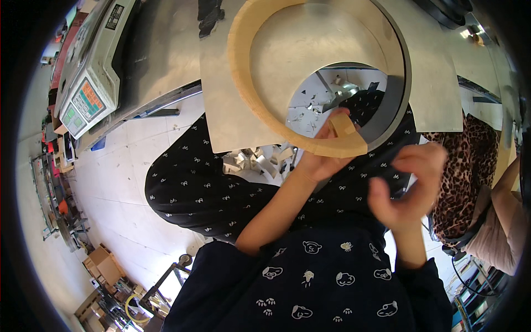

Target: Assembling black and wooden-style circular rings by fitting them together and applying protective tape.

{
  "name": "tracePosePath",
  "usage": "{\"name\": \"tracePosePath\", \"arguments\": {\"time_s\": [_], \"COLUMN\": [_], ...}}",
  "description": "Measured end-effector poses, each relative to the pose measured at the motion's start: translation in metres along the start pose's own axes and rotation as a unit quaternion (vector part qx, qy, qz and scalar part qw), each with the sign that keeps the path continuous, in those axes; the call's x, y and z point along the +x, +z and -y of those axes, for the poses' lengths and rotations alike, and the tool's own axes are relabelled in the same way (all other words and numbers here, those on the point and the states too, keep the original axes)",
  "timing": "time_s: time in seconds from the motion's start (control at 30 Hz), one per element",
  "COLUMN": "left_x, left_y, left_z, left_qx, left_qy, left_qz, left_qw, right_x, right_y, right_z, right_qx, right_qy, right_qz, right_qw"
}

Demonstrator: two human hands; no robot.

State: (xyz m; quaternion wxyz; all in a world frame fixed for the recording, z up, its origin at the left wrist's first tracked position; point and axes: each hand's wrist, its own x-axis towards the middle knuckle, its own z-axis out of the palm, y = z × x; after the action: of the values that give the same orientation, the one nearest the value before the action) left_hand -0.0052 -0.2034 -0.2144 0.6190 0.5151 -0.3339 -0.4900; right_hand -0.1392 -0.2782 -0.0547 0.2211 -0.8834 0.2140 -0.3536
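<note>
A large grey ring [399, 94] lies on a flat metal sheet, its near side reaching past the sheet's curved edge. Tan tape [243, 83] covers the left and near parts of its rim, ending in a cut edge at the near right. My left hand [326, 157] wraps round the near rim from below, fingertips up inside the ring beside a short flap of tape [344, 125]. Apart from the ring, to its near right, my right hand [412, 185] is raised and slightly blurred. Its thumb and curled fingers stand apart, with nothing visible between them.
The metal sheet [221, 110] juts over the table's near edge above my lap. A white scale [91, 102] stands at the left. Metal scraps [260, 161] lie below the sheet. Another person's arm [503, 193] shows at the right, and dark rings [442, 10] lie at the far right.
</note>
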Motion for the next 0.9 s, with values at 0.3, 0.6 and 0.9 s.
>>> {"name": "tracePosePath", "arguments": {"time_s": [0.3,0.6,0.9], "left_x": [-0.023,0.002,0.008], "left_y": [-0.002,-0.003,-0.016], "left_z": [-0.014,-0.052,-0.071], "left_qx": [-0.429,-0.353,-0.339], "left_qy": [-0.061,0.231,0.265], "left_qz": [0.105,0.136,0.083], "left_qw": [0.895,0.896,0.899], "right_x": [-0.031,-0.050,0.027], "right_y": [0.039,-0.001,-0.041], "right_z": [-0.005,0.014,0.043], "right_qx": [0.023,0.054,0.110], "right_qy": [0.065,0.029,-0.046], "right_qz": [0.013,0.029,-0.010], "right_qw": [0.998,0.998,0.993]}}
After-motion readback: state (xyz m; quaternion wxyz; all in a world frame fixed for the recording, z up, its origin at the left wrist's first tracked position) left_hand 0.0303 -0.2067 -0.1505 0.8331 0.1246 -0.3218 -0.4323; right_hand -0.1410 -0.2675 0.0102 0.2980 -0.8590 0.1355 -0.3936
